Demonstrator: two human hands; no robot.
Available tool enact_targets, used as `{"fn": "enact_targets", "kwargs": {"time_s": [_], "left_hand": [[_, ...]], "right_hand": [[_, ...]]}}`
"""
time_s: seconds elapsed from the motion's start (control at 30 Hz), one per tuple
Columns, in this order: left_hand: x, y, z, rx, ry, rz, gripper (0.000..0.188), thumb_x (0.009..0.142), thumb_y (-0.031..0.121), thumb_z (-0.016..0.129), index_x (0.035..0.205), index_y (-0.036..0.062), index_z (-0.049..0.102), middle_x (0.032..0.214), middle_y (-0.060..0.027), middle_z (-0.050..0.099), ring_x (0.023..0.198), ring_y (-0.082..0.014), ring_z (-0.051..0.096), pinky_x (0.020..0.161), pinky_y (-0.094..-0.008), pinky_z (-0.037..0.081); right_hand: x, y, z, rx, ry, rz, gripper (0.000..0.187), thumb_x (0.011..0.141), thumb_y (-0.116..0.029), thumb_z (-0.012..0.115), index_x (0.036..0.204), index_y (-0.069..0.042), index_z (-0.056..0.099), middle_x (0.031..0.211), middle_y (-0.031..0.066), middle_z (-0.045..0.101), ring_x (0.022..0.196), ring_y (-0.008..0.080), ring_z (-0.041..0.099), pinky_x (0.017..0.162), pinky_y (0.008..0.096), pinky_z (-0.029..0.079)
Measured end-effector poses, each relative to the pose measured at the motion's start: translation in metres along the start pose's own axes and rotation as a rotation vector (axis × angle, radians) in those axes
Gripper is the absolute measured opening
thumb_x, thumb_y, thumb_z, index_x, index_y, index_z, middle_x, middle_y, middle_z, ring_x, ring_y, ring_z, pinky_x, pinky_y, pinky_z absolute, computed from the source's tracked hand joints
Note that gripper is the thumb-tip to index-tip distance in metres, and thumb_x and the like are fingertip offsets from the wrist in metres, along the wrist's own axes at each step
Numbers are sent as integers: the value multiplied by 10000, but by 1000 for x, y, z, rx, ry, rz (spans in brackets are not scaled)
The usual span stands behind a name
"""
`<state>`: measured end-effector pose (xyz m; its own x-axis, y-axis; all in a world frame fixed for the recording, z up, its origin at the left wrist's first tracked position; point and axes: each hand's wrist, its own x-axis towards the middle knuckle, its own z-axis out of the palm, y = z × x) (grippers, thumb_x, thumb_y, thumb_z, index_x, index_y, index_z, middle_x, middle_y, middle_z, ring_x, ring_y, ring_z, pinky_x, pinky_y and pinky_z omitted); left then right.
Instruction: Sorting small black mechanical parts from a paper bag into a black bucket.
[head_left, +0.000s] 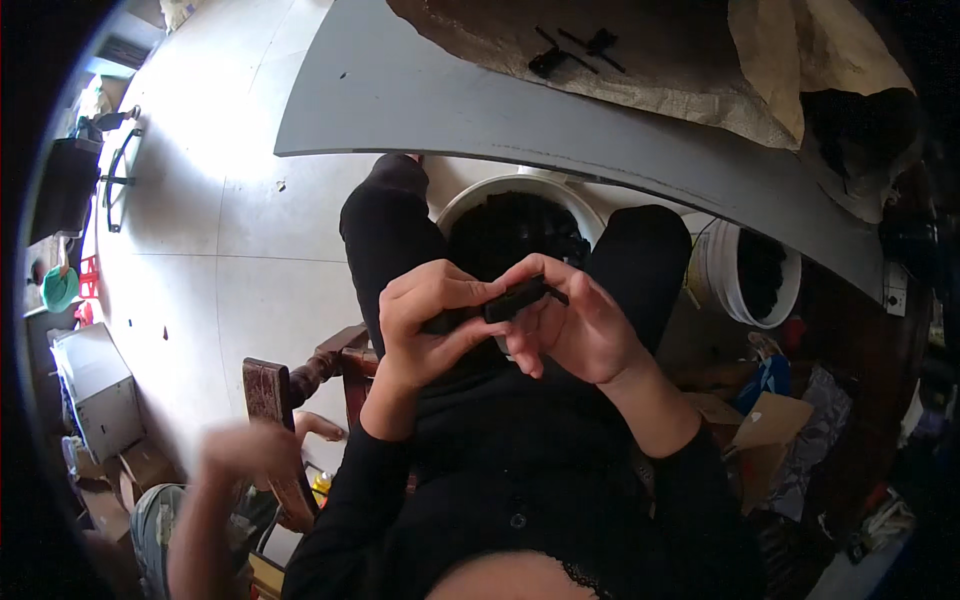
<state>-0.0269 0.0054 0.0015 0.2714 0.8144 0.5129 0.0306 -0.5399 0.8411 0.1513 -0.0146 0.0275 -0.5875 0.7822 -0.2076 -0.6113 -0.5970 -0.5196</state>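
A small black plastic part (515, 298) is held up over my lap, between both hands. My left hand (425, 312) pinches it between thumb and fingers from the left side. My right hand (590, 335) has its fingertips on the right end of the part, where a thin piece sticks out; the other fingers are curled loosely below. Its exact kind does not show. Between my knees, just beyond the hands, stands a white bucket (447, 213) with many black pieces (520, 228) in it.
A grey tabletop (420, 105) crosses ahead, with brown sacking (690, 70) and a few thin black parts (547, 63) on it. At right another white bucket (722, 275) lies tilted. A wooden chair (268, 390) and another person's blurred hand (250, 450) are at left.
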Motion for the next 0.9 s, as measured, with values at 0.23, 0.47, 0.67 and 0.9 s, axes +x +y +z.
{"fn": "enact_targets", "kwargs": {"time_s": [0.23,0.47,0.67,0.9], "left_hand": [[10,7,-6,-96,-251,4,274,589,180,775,762,12,645,656,-61,596,577,-193,576,513,-264,426],[15,0,-10,-273,-567,144,251,627,205,752,772,24,655,665,-41,583,561,-201,554,490,-276,416],[9,-7,-4,-131,-476,55,241,652,179,735,809,23,640,678,-60,566,583,-226,549,515,-296,425],[10,-9,11,215,-510,-228,383,670,113,694,1038,67,598,1180,-141,479,1110,-289,465,936,-361,374]], "right_hand": [[-7,-1,-19,-326,-32,79,246,870,-231,563,981,-17,521,738,9,564,600,53,531,503,181,432],[-15,-12,-4,-866,-303,225,227,828,-67,554,1032,29,566,703,44,588,573,81,536,537,216,431],[-2,-28,-14,-1037,-277,284,217,836,-110,551,1002,28,571,760,99,616,652,166,607,612,282,479],[101,-95,-62,-2123,474,-963,251,799,-44,499,1037,-43,579,1122,112,543,1102,290,473,912,380,401]]}}
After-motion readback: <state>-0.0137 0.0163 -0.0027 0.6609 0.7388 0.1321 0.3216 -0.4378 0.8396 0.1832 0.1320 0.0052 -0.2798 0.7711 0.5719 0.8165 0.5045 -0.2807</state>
